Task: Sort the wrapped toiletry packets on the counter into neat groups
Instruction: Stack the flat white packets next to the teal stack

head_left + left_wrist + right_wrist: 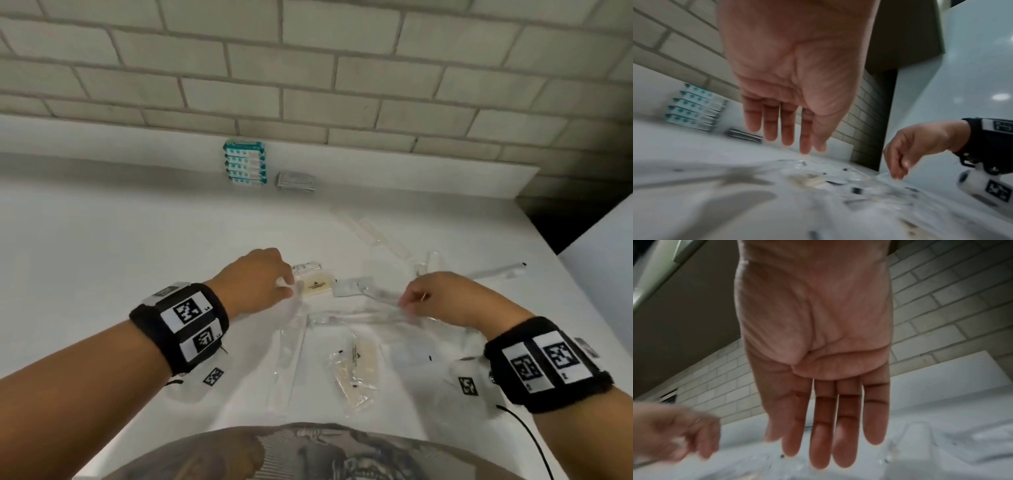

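Lying crosswise, long clear packet (346,317), right hand (442,298) fingers straight above

1. Clear wrapped packets (346,318) lie scattered flat on the white desk (102,240), some overlapping.
2. A cream soap packet (317,286) lies among them.
3. Teal boxes (245,167) stand stacked against the wall, grey sachets (296,181) just beside them.
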{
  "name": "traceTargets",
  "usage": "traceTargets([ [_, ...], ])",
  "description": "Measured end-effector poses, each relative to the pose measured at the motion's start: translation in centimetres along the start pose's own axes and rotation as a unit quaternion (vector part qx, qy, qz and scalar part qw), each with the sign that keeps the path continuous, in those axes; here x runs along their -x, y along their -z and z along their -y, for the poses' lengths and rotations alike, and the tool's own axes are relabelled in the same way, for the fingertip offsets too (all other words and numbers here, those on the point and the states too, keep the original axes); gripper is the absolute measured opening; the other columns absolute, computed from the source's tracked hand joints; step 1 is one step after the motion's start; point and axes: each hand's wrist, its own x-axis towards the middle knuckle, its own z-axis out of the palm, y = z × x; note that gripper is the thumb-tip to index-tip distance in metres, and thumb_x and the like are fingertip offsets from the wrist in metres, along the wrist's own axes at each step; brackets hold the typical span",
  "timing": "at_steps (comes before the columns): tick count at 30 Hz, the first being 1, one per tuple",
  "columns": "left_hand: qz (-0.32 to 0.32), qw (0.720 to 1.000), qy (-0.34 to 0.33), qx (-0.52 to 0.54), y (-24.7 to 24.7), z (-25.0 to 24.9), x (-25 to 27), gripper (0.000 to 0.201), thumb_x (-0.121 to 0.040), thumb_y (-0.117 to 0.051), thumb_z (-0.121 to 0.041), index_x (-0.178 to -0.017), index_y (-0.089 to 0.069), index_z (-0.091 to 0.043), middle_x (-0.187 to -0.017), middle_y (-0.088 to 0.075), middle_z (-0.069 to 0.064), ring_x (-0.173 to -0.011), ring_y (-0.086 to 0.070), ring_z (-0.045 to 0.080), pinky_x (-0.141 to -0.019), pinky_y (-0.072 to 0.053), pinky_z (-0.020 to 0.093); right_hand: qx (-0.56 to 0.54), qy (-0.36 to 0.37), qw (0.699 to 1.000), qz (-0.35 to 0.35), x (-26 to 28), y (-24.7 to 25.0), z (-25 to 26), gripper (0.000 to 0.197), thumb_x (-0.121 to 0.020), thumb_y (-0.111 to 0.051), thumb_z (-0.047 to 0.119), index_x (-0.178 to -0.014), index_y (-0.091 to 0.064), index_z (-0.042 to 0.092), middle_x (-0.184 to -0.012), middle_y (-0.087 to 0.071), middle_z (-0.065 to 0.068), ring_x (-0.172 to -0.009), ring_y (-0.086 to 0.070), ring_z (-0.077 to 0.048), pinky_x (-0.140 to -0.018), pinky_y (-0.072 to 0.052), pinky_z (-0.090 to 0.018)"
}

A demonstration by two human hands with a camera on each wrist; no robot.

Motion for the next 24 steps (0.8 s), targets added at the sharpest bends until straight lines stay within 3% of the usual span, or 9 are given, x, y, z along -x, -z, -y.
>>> traceTargets([
  [3,-0.032,0.998,-0.059,0.017,-0.4,-4.1,0.7,0.019,-0.092,-0.054,-0.036,-0.101,-0.069,-0.028,-0.098,-0.055,-0.009,-0.098,-0.055,0.013,-0.084,-0.045,0.027,0.087,-0.002,0.994,0.072,1.6,-2.8,0.0,0.031,-0.082,-0.067,0.03,-0.113,-0.064,0.031,-0.109,-0.055,0.015,-0.099,-0.055,-0.009,-0.083,-0.045,-0.023],
  [5,-0.011,0.995,-0.102,0.017,-1.3,-6.9,0.8,0.02,-0.093,-0.053,-0.037,-0.1,-0.069,-0.027,-0.097,-0.055,-0.009,-0.095,-0.055,0.012,-0.08,-0.045,0.026,0.142,0.017,0.988,0.053,1.9,-4.6,0.0,0.04,-0.08,-0.07,0.033,-0.118,-0.057,0.03,-0.108,-0.044,0.011,-0.096,-0.05,-0.012,-0.077,-0.04,-0.025],
  [7,0.0,0.994,-0.111,0.0,-2.5,-9.2,0.3,0.023,-0.093,-0.052,-0.04,-0.106,-0.067,-0.028,-0.106,-0.056,-0.008,-0.101,-0.053,0.012,-0.084,-0.045,0.028,0.16,0.031,0.987,0.015,1.8,-5.5,-0.1,0.04,-0.079,-0.072,0.032,-0.114,-0.055,0.027,-0.107,-0.045,0.008,-0.095,-0.048,-0.015,-0.074,-0.036,-0.026],
  [12,-0.046,0.998,-0.042,-0.003,-4.5,-10.7,-4.0,0.035,-0.098,-0.045,-0.029,-0.13,-0.053,-0.018,-0.127,-0.051,0.002,-0.115,-0.049,0.022,-0.094,-0.042,0.031,0.202,0.023,0.979,0.019,1.9,-6.0,-0.2,0.037,-0.088,-0.064,0.033,-0.122,-0.054,0.019,-0.125,-0.048,-0.003,-0.111,-0.048,-0.025,-0.087,-0.034,-0.03],
  [14,-0.035,0.998,-0.017,-0.051,-4.8,-10.3,-5.4,0.035,-0.097,-0.046,-0.022,-0.131,-0.049,-0.016,-0.125,-0.052,0.004,-0.112,-0.05,0.024,-0.093,-0.044,0.033,0.207,0.046,0.977,0.005,2.3,-6.1,-0.5,0.029,-0.092,-0.058,0.029,-0.118,-0.055,0.017,-0.119,-0.051,-0.004,-0.106,-0.048,-0.026,-0.087,-0.032,-0.032],
  [16,-0.014,0.995,0.004,-0.098,-5.2,-10.4,-6.2,0.036,-0.095,-0.048,-0.02,-0.131,-0.048,-0.017,-0.125,-0.052,0.004,-0.111,-0.051,0.023,-0.093,-0.044,0.033,0.118,0.048,0.991,-0.044,2.8,-5.7,-1.6,0.018,-0.094,-0.052,0.025,-0.11,-0.054,0.018,-0.105,-0.054,-0.001,-0.093,-0.05,-0.022,-0.076,-0.032,-0.029],
  [18,-0.013,0.994,0.025,-0.101,-5.7,-10.6,-6.5,0.038,-0.092,-0.051,-0.023,-0.13,-0.047,-0.018,-0.125,-0.052,0.003,-0.112,-0.051,0.023,-0.093,-0.044,0.032,-0.009,0.002,0.995,-0.097,3.4,-4.4,-3.5,0.023,-0.097,-0.048,0.026,-0.119,-0.053,0.022,-0.103,-0.056,0.001,-0.09,-0.054,-0.02,-0.068,-0.036,-0.025],
  [20,-0.025,0.995,0.048,-0.087,-6.2,-10.6,-6.7,0.04,-0.09,-0.055,-0.026,-0.128,-0.046,-0.017,-0.122,-0.053,0.004,-0.11,-0.052,0.023,-0.092,-0.046,0.032,-0.084,-0.073,0.983,-0.145,3.8,-2.9,-6.5,0.036,-0.098,-0.045,0.027,-0.135,-0.047,0.023,-0.12,-0.059,-0.003,-0.104,-0.057,-0.02,-0.073,-0.04,-0.023],
  [24,-0.008,0.992,0.097,-0.076,-6.3,-10.8,-7.4,0.04,-0.089,-0.055,-0.028,-0.126,-0.047,-0.014,-0.121,-0.053,0.007,-0.111,-0.052,0.024,-0.092,-0.046,0.032,-0.056,-0.218,0.969,-0.102,4.5,-1.9,-12.9,0.037,-0.097,-0.045,0.023,-0.132,-0.048,0.011,-0.131,-0.056,-0.01,-0.113,-0.055,-0.026,-0.079,-0.04,-0.026],
])
